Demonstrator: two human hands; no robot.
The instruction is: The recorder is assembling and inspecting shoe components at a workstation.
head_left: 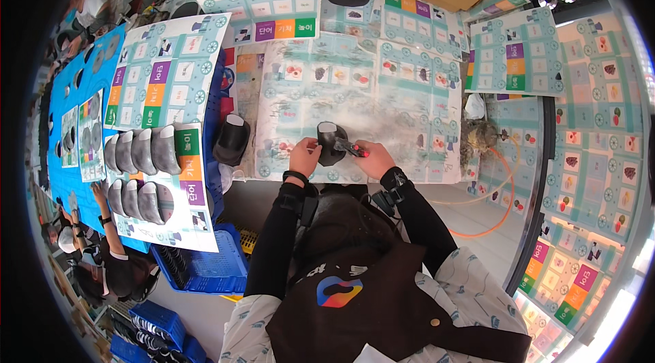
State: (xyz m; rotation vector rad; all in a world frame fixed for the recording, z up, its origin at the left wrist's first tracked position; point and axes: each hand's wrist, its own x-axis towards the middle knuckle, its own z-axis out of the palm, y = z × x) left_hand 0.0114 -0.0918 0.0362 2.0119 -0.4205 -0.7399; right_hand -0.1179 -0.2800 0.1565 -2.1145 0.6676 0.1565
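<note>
A loose black piece and a fuzzy clump flank the dark cap, where the right hand clasps a red-black tool and the left hand curls, its pinch unclear.

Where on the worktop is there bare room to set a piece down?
The widest bare stretch of printed sheets lies beyond the left hand and right hand. Another runs from the right hand to the shaggy clump. A narrower gap separates the left hand from the loose dark piece. Two rows of grey pieces crowd the far left.
</note>
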